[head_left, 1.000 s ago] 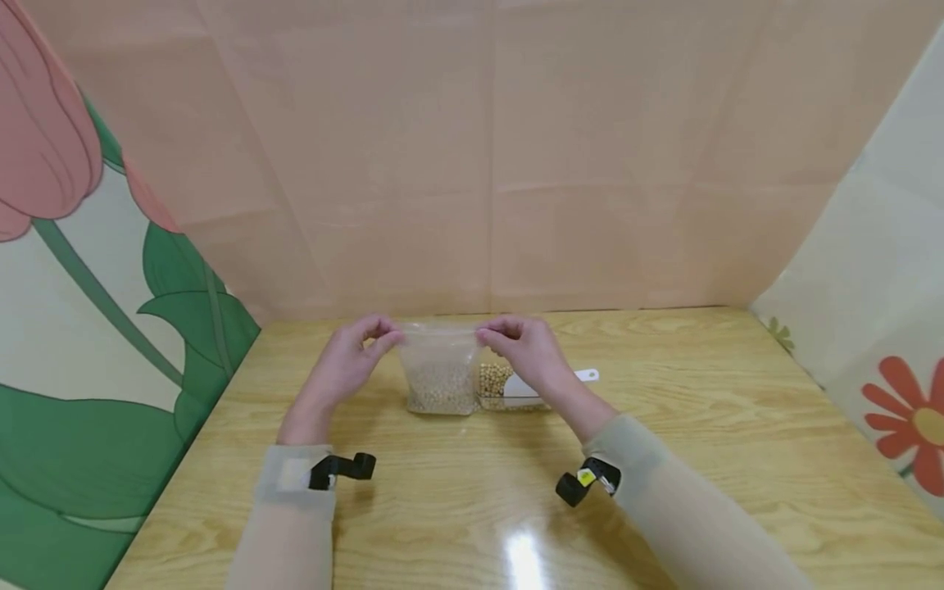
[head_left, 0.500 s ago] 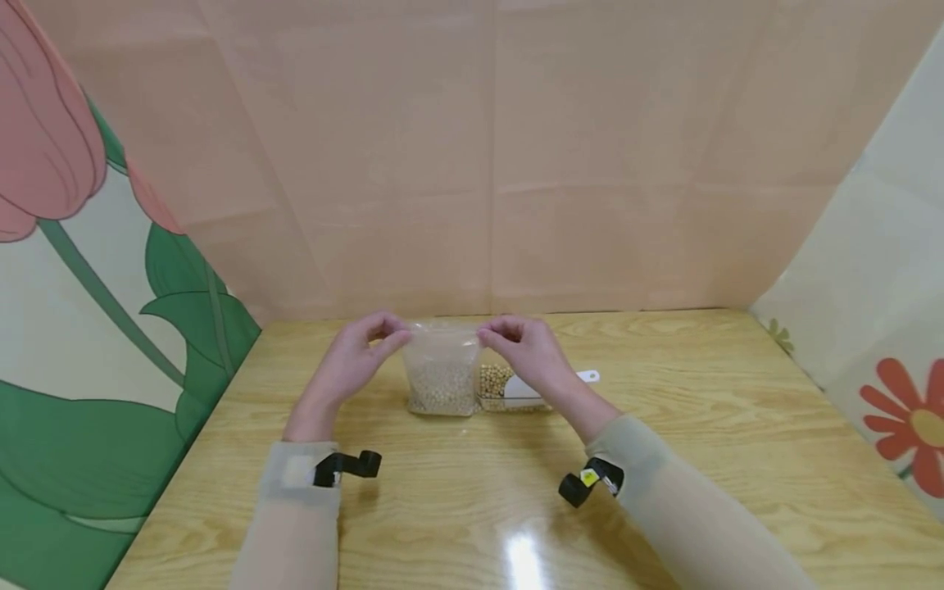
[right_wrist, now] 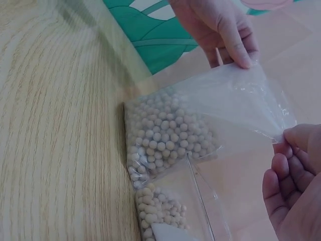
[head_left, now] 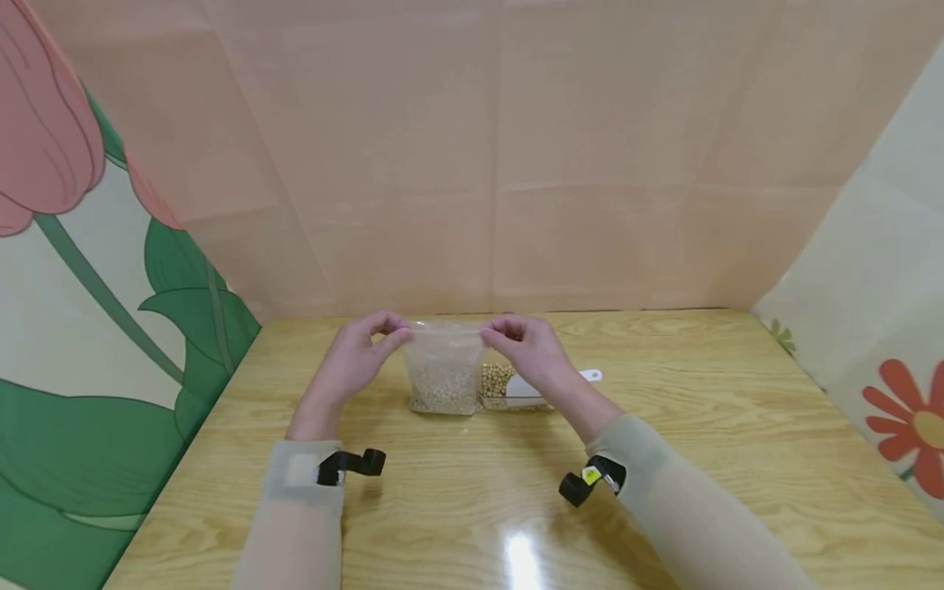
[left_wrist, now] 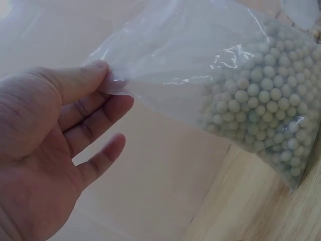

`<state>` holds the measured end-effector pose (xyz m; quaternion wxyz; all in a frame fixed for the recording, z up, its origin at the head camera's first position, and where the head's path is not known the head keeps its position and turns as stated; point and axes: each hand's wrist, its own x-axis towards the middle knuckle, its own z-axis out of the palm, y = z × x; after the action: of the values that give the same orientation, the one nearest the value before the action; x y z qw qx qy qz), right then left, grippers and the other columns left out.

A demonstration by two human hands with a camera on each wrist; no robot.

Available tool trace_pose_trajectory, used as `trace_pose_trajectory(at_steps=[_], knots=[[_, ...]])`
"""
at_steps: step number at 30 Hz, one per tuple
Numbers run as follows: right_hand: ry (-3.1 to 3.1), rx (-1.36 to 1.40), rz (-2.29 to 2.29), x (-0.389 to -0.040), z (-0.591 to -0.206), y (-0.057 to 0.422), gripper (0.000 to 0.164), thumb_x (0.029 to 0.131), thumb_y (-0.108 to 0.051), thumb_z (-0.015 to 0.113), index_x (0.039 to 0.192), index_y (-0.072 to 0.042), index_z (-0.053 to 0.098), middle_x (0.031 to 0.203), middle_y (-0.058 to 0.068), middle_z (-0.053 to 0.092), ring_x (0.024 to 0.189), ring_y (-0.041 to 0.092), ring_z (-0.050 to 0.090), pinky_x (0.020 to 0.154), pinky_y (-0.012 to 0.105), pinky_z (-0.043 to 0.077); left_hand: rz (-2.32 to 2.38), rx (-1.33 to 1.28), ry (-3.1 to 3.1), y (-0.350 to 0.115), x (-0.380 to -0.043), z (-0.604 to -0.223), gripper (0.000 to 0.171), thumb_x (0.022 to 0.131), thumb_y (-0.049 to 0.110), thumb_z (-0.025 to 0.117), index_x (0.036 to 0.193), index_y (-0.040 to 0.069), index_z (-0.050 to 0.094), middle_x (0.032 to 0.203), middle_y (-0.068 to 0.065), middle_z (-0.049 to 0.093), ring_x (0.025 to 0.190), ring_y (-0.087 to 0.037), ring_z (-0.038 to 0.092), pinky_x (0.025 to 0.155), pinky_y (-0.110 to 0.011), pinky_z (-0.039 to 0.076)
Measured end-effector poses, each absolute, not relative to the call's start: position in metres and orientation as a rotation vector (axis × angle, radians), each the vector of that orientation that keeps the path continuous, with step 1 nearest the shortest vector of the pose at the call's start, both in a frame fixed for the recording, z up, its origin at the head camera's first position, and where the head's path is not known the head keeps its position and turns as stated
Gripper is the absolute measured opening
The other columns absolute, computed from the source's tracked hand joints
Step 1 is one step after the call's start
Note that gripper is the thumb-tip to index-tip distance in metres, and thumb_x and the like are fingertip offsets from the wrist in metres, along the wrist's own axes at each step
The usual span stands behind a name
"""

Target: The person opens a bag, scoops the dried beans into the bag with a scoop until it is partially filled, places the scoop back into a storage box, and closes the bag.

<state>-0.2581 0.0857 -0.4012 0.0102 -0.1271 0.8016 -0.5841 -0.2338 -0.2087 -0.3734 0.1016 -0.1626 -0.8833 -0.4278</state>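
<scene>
A clear plastic zip bag (head_left: 445, 369), its lower part filled with small round pale beads, stands upright on the table. My left hand (head_left: 350, 360) pinches its top left corner between thumb and fingers. The top right corner is pinched by my right hand (head_left: 534, 354), so the upper edge is stretched between both hands. In the left wrist view the thumb (left_wrist: 83, 80) presses on the plastic film. Close against the bag's right side stands a clear box (right_wrist: 200, 196) of similar yellowish beads (head_left: 496, 379). A white scoop (head_left: 520, 390) lies in it, partly hidden behind my right forearm.
The wood-grain table (head_left: 442, 492) meets a pinkish backdrop (head_left: 487, 205) just behind the bag. The scoop's white handle (head_left: 592, 375) sticks out to the right of the box. Printed flower panels (head_left: 88, 328) flank the table on both sides.
My left hand has shifted slightly to the right, along with the bag's top left corner. My right hand and the box stay nearly in place.
</scene>
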Motion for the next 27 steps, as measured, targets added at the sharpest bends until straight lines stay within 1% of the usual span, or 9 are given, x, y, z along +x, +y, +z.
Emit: trace_pose_trajectory(at_steps=[4, 6, 9, 12, 18, 19, 22, 27], knots=[[2.444, -0.383, -1.855, -0.2584, -0.4005, 0.0888, 0.023, 0.107, -0.031, 0.075, 0.122, -0.014, 0.081, 0.120, 0.004, 0.078, 0.117, 0.027, 0.070, 0.108, 0.056, 0.052, -1.279, -0.457, -2.601, -0.2070, -0.2347, -0.3739, 0.015, 0.110, 0.027, 0.070, 0.111, 0.013, 0.076, 0.110, -0.003, 0.077, 0.114, -0.027, 0.069, 0.106, -0.056, 0.051], [2.443, -0.384, -1.850, -0.2597, -0.4001, 0.0899, 0.025, 0.107, -0.033, 0.076, 0.124, -0.015, 0.081, 0.121, 0.003, 0.079, 0.119, 0.027, 0.070, 0.110, 0.056, 0.052, -1.281, -0.452, -2.598, -0.2063, -0.2353, -0.3743, 0.015, 0.110, 0.026, 0.070, 0.111, 0.012, 0.076, 0.110, -0.003, 0.077, 0.114, -0.027, 0.069, 0.107, -0.057, 0.050], [2.493, -0.421, -1.803, -0.2623, -0.3987, 0.0894, 0.026, 0.105, -0.036, 0.078, 0.122, -0.017, 0.083, 0.122, 0.001, 0.079, 0.118, 0.025, 0.071, 0.106, 0.051, 0.054, -1.283, -0.453, -2.598, -0.2055, -0.2361, -0.3744, 0.015, 0.110, 0.026, 0.071, 0.112, 0.012, 0.076, 0.110, -0.003, 0.078, 0.117, -0.028, 0.070, 0.109, -0.057, 0.050], [2.545, -0.466, -1.763, -0.2643, -0.3969, 0.0875, 0.024, 0.103, -0.037, 0.080, 0.117, -0.018, 0.085, 0.121, 0.000, 0.080, 0.115, 0.022, 0.072, 0.099, 0.045, 0.055, -1.282, -0.465, -2.609, -0.2055, -0.2364, -0.3739, 0.017, 0.110, 0.026, 0.070, 0.114, 0.011, 0.076, 0.111, -0.004, 0.078, 0.122, -0.029, 0.069, 0.111, -0.058, 0.049], [2.594, -0.534, -1.725, -0.2629, -0.3949, 0.0862, 0.020, 0.105, -0.030, 0.078, 0.114, -0.014, 0.085, 0.109, 0.002, 0.080, 0.099, 0.023, 0.069, 0.082, 0.039, 0.054, -1.313, -0.429, -2.634, -0.2079, -0.2351, -0.3732, 0.020, 0.111, 0.030, 0.069, 0.117, 0.012, 0.075, 0.117, -0.004, 0.077, 0.129, -0.031, 0.066, 0.115, -0.059, 0.047], [2.596, -0.544, -1.722, -0.2628, -0.3951, 0.0858, 0.020, 0.105, -0.030, 0.078, 0.114, -0.013, 0.084, 0.107, 0.003, 0.079, 0.098, 0.026, 0.069, 0.081, 0.038, 0.054, -1.314, -0.430, -2.635, -0.2080, -0.2348, -0.3734, 0.021, 0.111, 0.030, 0.068, 0.117, 0.012, 0.075, 0.117, -0.005, 0.076, 0.129, -0.031, 0.066, 0.115, -0.060, 0.046], [2.603, -0.555, -1.718, -0.2624, -0.3960, 0.0845, 0.020, 0.106, -0.029, 0.077, 0.114, -0.012, 0.084, 0.105, 0.006, 0.079, 0.094, 0.026, 0.068, 0.078, 0.038, 0.053, -1.314, -0.447, -2.633, -0.2086, -0.2350, -0.3742, 0.021, 0.111, 0.031, 0.068, 0.116, 0.012, 0.075, 0.116, -0.005, 0.076, 0.127, -0.030, 0.067, 0.116, -0.060, 0.045], [2.584, -0.526, -1.736, -0.2625, -0.3968, 0.0859, 0.021, 0.106, -0.030, 0.077, 0.116, -0.013, 0.084, 0.110, 0.003, 0.080, 0.101, 0.022, 0.071, 0.086, 0.041, 0.056, -1.311, -0.456, -2.631, -0.2092, -0.2354, -0.3753, 0.020, 0.112, 0.031, 0.067, 0.114, 0.012, 0.074, 0.116, -0.005, 0.076, 0.123, -0.029, 0.067, 0.113, -0.059, 0.047]])
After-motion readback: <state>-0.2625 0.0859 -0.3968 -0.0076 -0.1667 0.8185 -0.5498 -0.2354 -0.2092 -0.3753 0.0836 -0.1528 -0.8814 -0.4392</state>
